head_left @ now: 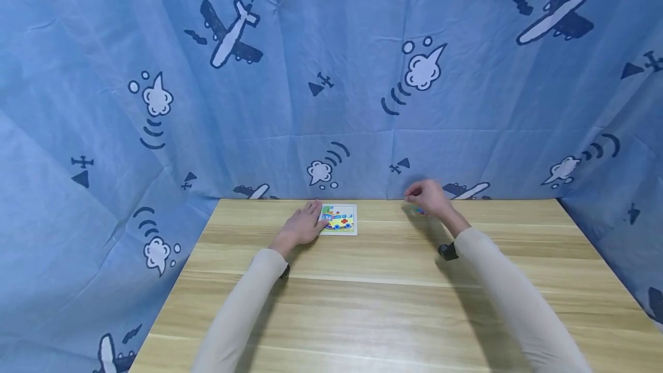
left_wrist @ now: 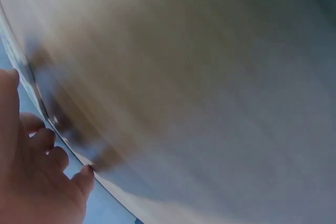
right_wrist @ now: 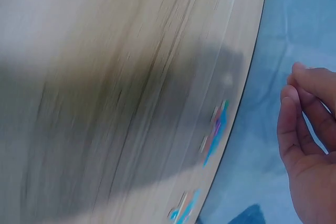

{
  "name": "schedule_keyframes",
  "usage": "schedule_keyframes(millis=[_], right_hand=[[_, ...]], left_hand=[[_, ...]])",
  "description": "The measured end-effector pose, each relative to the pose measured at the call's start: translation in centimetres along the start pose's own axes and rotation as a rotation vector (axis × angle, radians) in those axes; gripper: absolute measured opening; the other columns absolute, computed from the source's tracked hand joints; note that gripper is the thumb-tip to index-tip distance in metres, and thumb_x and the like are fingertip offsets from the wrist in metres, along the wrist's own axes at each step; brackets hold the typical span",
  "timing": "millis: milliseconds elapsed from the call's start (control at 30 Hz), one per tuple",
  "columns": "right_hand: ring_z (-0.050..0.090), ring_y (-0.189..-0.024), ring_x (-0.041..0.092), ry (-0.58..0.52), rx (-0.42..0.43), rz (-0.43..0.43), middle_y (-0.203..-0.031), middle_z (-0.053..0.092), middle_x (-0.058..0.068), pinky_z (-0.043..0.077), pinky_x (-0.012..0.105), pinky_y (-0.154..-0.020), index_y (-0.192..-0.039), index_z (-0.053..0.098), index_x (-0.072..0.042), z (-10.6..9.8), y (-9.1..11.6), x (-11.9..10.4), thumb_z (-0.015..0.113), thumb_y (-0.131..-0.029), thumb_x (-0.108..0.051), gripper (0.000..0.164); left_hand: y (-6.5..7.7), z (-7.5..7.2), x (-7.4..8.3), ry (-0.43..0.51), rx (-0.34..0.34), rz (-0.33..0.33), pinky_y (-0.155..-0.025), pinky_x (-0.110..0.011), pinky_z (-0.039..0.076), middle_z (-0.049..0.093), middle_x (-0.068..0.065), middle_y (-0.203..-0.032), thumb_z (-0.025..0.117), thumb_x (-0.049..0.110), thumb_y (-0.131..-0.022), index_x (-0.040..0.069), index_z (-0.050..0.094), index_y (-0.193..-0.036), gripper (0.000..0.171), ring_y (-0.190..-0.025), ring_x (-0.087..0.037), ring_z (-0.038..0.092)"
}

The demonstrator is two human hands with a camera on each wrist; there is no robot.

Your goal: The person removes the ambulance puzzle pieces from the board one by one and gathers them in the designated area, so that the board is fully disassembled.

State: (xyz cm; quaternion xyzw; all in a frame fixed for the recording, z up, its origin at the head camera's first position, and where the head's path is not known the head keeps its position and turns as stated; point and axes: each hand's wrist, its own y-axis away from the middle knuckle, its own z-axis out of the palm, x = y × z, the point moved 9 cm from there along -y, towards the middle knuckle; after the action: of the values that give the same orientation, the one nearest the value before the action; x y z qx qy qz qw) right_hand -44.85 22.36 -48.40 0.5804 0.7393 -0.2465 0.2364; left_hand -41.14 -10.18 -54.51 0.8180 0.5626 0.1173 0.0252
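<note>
A small square picture puzzle with a pale frame lies near the table's back edge. A yellow vehicle with blue wheels and a red cross shows on it. My left hand rests at the puzzle's left side, its thumb reaching over the picture. In the left wrist view, the left hand has its fingers at the table edge. My right hand is raised above small colourful flat pieces. In the right wrist view, the right hand brings thumb and fingertips together; nothing shows between them. Two groups of pieces lie below.
The wooden table ends at a blue curtain printed with aeroplanes, which hangs close behind both hands. More curtain hangs at the left and right sides. Dark wrist cameras sit under the cuffs.
</note>
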Motion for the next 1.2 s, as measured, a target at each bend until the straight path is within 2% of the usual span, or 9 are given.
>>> schedule_keyframes(millis=[100,300,600,967,1200], right_hand=[[0.073,-0.089,0.028,0.001,-0.005,-0.03,-0.1,0.079,0.019,0.059,0.032,-0.07,-0.105,0.08,0.002,0.8,-0.3,-1.0,0.072,-0.097,-0.008,0.015],[0.075,-0.09,0.028,0.006,-0.03,-0.069,-0.098,0.08,0.016,0.061,0.041,-0.082,-0.1,0.081,0.0,2.5,-0.7,-3.5,0.075,-0.095,-0.008,0.011],[0.074,-0.086,0.024,-0.006,-0.081,-0.115,-0.095,0.08,0.013,0.061,0.039,-0.081,-0.098,0.082,-0.002,5.6,-1.8,-7.5,0.075,-0.095,-0.011,0.011],[0.07,-0.095,0.024,-0.013,-0.16,-0.029,-0.103,0.078,0.013,0.06,0.037,-0.086,-0.106,0.079,-0.002,10.6,-3.3,-10.0,0.074,-0.097,-0.015,0.017],[0.068,-0.097,0.025,0.009,-0.171,-0.021,-0.106,0.075,0.013,0.06,0.038,-0.089,-0.11,0.077,-0.002,13.2,-3.9,-11.5,0.075,-0.095,-0.015,0.021]], left_hand=[[0.1,0.1,-0.1,-0.026,-0.022,0.023,-0.136,-0.05,0.019,0.01,-0.008,-0.179,0.026,0.05,-0.114,0.008,0.013,-0.169,0.071,-0.167,-0.028,0.01],[0.0,0.3,-0.2,-0.077,-0.057,0.048,-0.136,-0.05,0.019,0.011,-0.006,-0.179,0.024,0.052,-0.114,0.01,0.013,-0.17,0.071,-0.167,-0.028,0.01],[0.2,0.7,-0.2,-0.042,-0.078,0.039,-0.137,-0.05,0.014,0.008,-0.006,-0.179,0.023,0.05,-0.114,0.011,0.01,-0.17,0.069,-0.167,-0.028,0.009],[0.3,0.8,-0.5,-0.01,-0.087,0.03,-0.137,-0.05,0.012,0.007,-0.004,-0.18,0.022,0.052,-0.114,0.012,0.009,-0.17,0.071,-0.168,-0.028,0.008],[0.1,0.4,-0.4,-0.006,-0.073,0.05,-0.137,-0.052,0.013,0.01,-0.006,-0.179,0.025,0.05,-0.114,0.011,0.011,-0.17,0.069,-0.167,-0.03,0.009]])
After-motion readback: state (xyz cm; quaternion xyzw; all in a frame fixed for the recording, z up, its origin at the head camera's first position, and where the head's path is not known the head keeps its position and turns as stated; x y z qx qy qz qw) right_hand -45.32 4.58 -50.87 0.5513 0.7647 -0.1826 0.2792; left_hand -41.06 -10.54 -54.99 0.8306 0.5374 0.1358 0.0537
